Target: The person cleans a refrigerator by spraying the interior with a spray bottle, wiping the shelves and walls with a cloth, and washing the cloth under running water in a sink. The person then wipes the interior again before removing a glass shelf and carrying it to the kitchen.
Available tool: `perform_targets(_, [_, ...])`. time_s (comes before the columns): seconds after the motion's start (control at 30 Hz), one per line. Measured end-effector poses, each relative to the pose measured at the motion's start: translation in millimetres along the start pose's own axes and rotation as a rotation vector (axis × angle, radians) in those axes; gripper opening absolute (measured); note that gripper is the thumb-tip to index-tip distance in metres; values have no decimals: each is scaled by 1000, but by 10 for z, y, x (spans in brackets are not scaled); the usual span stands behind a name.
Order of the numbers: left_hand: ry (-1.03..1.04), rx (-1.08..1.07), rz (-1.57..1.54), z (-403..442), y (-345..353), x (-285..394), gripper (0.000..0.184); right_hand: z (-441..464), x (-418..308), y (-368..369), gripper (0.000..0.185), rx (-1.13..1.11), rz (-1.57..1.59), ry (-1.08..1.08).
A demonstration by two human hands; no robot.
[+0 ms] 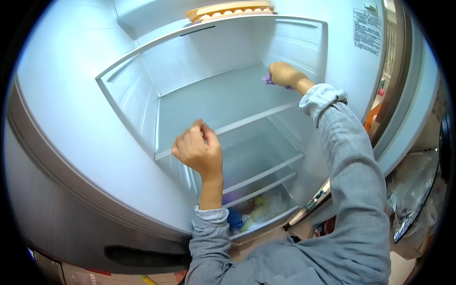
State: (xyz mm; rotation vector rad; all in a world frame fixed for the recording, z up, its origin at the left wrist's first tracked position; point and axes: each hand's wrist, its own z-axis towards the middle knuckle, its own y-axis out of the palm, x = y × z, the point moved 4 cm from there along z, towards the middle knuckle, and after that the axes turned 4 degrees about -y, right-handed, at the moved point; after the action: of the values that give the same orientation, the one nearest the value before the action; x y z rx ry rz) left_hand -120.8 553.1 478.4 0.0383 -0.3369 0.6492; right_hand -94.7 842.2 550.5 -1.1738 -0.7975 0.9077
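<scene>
Inside an open fridge, my right hand (286, 75) is closed on a purple cloth (269, 80), at the right side above a glass shelf (213, 102). Only small parts of the cloth show below the fingers. My left hand (198, 146) is raised in front of the shelf's front edge, left of the middle. Its fingers are curled inward, and whether anything is between them is hidden.
An egg tray (232, 10) with several eggs stands on the upper shelf (304, 18). Lower down are more shelves and a drawer (266, 223) holding bagged food. The open fridge door (95, 190) is on the left.
</scene>
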Motion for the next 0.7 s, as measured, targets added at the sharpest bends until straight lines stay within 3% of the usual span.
perform_targets(0.07, [66,95,-26,-21,37,-23,12,122,33,-104,19,-56,200,-32])
perform_targets(0.17, [117,155,-38,-69,111,-96,13,754,228,-53,13,397,-6,-92])
perform_targets(0.27, [169,205,11,-27,99,-59,12,1266,317,265,14,302,123,-188])
perform_targets(0.3, [162,186,-3,-32,106,-84,16,1410,264,418,27,60,-41,-258])
perform_targets(0.4, [160,175,-50,-36,108,-97,17,1381,355,637,43,102,110,-332])
perform_targets(0.43, [170,188,-38,-50,92,-116,18,1522,427,664,54,-153,129,-244])
perform_targets(0.7, [132,177,-44,-55,82,-105,12,661,353,462,47,-180,81,-125])
